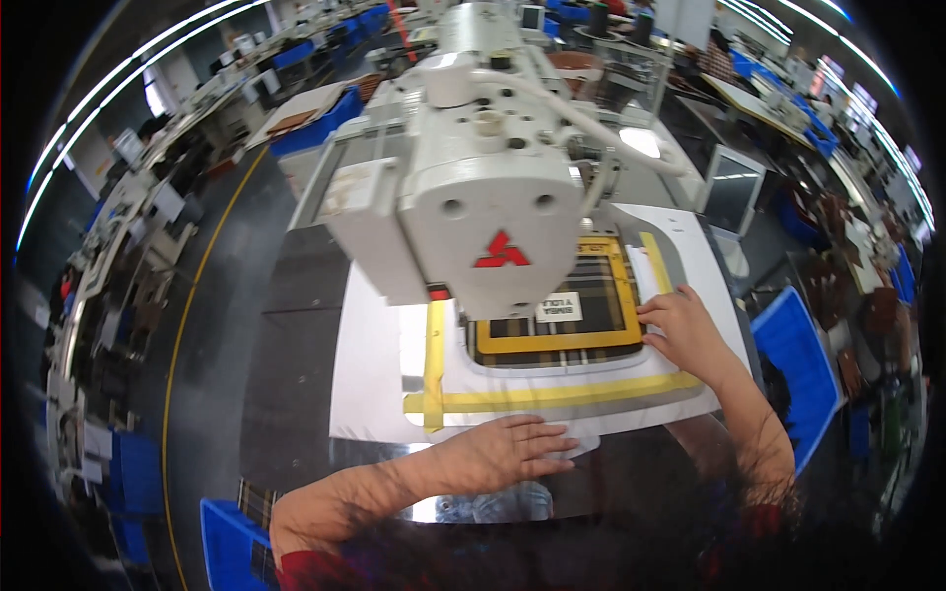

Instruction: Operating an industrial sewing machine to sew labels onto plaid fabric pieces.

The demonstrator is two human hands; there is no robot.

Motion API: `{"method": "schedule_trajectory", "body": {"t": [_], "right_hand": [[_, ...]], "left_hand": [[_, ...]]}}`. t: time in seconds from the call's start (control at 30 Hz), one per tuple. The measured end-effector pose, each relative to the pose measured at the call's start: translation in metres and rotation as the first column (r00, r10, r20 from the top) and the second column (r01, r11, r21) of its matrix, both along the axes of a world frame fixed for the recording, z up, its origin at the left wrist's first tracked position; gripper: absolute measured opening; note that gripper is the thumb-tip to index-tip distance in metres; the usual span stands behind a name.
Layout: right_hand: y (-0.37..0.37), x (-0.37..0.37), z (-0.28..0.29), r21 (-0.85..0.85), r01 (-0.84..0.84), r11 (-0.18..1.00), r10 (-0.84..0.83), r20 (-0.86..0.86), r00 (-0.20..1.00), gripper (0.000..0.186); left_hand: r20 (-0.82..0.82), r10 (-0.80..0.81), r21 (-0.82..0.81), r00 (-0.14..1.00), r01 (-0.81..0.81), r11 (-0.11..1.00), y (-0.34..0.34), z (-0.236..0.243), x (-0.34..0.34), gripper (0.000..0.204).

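Note:
A yellow rectangular frame (562, 342) lies over dark plaid fabric (601, 295) under the head of a white sewing machine (493, 197). A small pale label (559, 307) shows on the fabric. My right hand (685, 333) touches the frame's right edge with its fingertips, fingers apart. My left hand (507, 451) lies flat near the front edge of the white sheet (374, 384), fingers stretched toward the right. Yellow tape strips (552, 396) run along the sheet. The machine head hides the frame's upper left part.
Blue bins stand to the right (800, 369) and at the lower left (229, 542); plaid pieces show by the left one. A dark tabletop (286, 364) extends left of the sheet. A small screen (734, 192) stands at the right. Other work tables line both sides.

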State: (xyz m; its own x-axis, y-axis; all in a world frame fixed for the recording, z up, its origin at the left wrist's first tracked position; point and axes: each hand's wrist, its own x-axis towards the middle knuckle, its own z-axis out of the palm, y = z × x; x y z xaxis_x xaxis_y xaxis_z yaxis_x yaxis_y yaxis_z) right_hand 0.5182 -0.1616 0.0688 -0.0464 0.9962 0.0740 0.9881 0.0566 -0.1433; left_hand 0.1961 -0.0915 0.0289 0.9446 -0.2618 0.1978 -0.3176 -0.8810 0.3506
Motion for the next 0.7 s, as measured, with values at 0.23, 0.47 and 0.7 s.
{"method": "schedule_trajectory", "body": {"t": [0.23, 0.47, 0.7], "right_hand": [[-0.018, 0.019, -0.028, 0.192, -0.021, 0.981, 0.033, -0.063, 0.997, 0.011], [-0.005, 0.015, -0.048, 0.412, 0.107, 0.905, -0.059, -0.127, 0.99, 0.01], [-0.02, 0.118, -0.044, 0.598, 0.628, 0.499, -0.516, -0.377, 0.769, 0.016]], "left_hand": [[-0.043, 0.047, 0.0, 0.998, -0.047, 0.999, 0.0, 0.001, 0.011, 0.041], [0.091, 0.134, -0.069, 0.987, -0.128, 0.989, 0.001, 0.005, 0.011, 0.041], [0.23, 0.219, -0.125, 0.948, -0.194, 0.973, 0.01, 0.014, 0.023, 0.04]]}}
